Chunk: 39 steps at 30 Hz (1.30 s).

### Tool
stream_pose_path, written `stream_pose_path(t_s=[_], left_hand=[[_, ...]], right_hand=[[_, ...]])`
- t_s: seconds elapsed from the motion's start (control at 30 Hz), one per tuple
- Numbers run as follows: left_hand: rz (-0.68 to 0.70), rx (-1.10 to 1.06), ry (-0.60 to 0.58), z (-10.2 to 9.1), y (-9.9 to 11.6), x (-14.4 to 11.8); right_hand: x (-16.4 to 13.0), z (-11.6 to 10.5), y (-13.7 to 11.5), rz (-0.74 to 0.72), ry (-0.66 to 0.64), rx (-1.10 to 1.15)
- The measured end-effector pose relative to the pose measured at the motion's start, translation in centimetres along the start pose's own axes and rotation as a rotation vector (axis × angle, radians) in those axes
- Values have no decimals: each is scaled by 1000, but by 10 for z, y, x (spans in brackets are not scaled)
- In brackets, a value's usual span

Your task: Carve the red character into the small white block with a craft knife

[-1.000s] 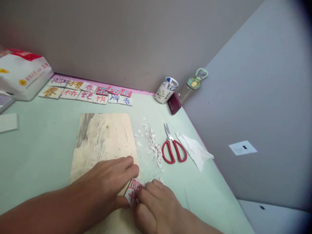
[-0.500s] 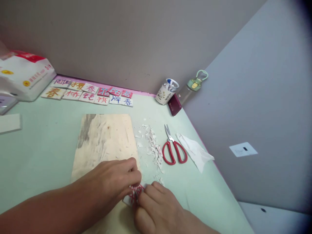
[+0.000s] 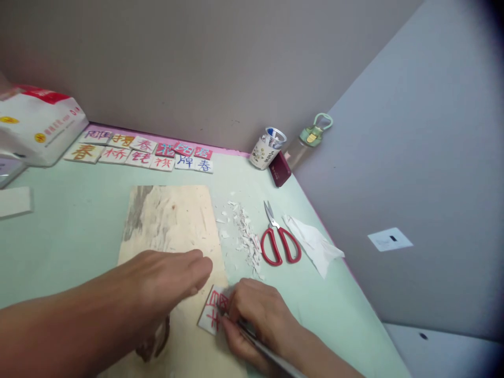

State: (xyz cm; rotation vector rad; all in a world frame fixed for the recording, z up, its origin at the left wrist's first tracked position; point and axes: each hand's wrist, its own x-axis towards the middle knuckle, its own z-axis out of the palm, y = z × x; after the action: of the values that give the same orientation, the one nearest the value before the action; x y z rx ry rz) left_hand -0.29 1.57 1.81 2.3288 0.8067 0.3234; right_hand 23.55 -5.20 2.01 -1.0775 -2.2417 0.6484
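The left hand (image 3: pixel 169 278) hangs just above the wooden board (image 3: pixel 169 231), fingers loosely together and slightly curled, holding nothing; its shadow falls on the board beneath the wrist. The right hand (image 3: pixel 255 317) is closed around a thin grey tool (image 3: pixel 255 338), probably a knife, though its tip is too small to be sure. The tool's point sits on a small white tile (image 3: pixel 212 312) with a red character on it. The tile lies at the board's near right corner, tilted, touching the right hand's fingertips and just beside the left hand.

Right of the board lies a strip of white shavings (image 3: pixel 246 239), and next to it red scissors (image 3: pixel 279 244), blades shut and pointing away. A crumpled tissue (image 3: pixel 315 244) rests just beyond the scissors. At the far edge of the green table (image 3: pixel 71 231), two rows of finished tiles (image 3: pixel 145 149) with coloured characters line the wall. A white bag (image 3: pixel 37 126) sits at the far left. In the corner stand a cup (image 3: pixel 268 149), a dark red box (image 3: pixel 280 169) and a bottle (image 3: pixel 309 139) with a green cap.
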Motion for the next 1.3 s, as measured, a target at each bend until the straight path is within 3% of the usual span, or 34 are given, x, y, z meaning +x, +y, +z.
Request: stream_pose_path(t_s=[0.1, 0.23, 0.3, 0.37, 0.5, 0.63, 0.73, 0.8, 0.9, 1.03, 1.17, 1.3], left_hand=[[19, 37, 3, -6, -6, 4], [50, 93, 107, 8, -14, 1], [33, 108, 93, 16, -9, 0], [-35, 116, -15, 18, 3, 5], [-244, 100, -361, 10, 39, 23], [-281, 60, -434, 4, 49, 32], [-243, 60, -434, 8, 34, 26], [-118, 55, -287, 11, 22, 19], [-5, 35, -237, 9, 12, 9], [-169, -24, -214, 1, 27, 11], [-377, 60, -378, 4, 44, 19], [-160, 93, -237, 11, 37, 12]], right_hand=[[1, -10, -7, 196, -84, 89], [-1, -16, -9, 298, -104, 209], [-2, -17, -6, 338, -125, 267], [-2, -18, -3, 381, -156, 338], [-3, -19, 3, 472, -181, 500], [-3, -20, 5, 515, -203, 575], [-1, -23, 4, 517, -186, 633], [2, -26, 2, 530, -138, 655], [6, -29, -1, 558, -52, 649], [8, -27, 2, 568, -43, 708], [7, -25, 6, 535, -4, 716], [6, -27, 9, 514, 21, 692]])
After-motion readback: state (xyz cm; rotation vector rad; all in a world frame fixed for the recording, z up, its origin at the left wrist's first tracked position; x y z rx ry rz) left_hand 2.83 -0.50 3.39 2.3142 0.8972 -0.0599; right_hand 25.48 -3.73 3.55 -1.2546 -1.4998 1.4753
